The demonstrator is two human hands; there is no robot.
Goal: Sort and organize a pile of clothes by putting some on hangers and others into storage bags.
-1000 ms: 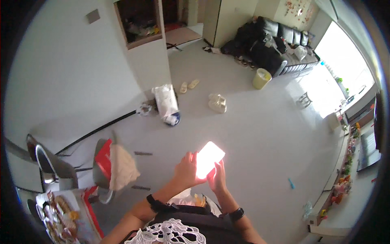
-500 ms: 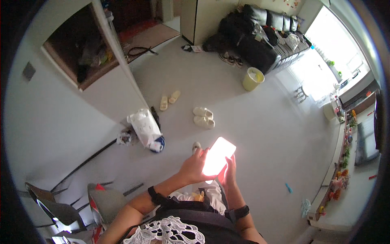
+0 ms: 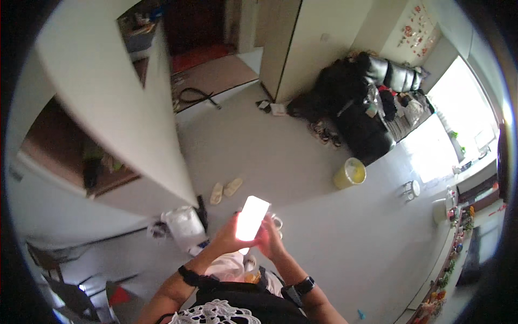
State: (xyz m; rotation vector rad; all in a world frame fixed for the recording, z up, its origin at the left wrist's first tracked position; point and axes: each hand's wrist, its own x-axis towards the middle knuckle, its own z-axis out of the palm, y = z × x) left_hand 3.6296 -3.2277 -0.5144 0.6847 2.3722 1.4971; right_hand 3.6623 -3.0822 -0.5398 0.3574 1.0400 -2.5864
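Note:
A smartphone (image 3: 252,218) with a glaring white screen is held up in front of my body; nothing on the screen can be read. My left hand (image 3: 227,236) wraps around its left side. On the right edge, the fingers of my right hand (image 3: 270,240) close against it, lit reddish by the glow. Dark bands circle both wrists. Just beyond the phone lie cream slippers (image 3: 233,187), and a pair of white shoes (image 3: 277,222) is partly hidden behind my right hand.
A white bag (image 3: 184,227) lies on the floor by the left partition. A yellow bin (image 3: 350,173) stands ahead right, near a black sofa (image 3: 367,132) piled with clothes. A small stool (image 3: 411,189) is farther right. Chairs (image 3: 70,297) sit at lower left, a decorated ledge (image 3: 445,275) along the right.
The view has tilted up, so the sofa, bin and slippers appear lower. The phone and both hands now show farther left in the picture, with the grip unchanged.

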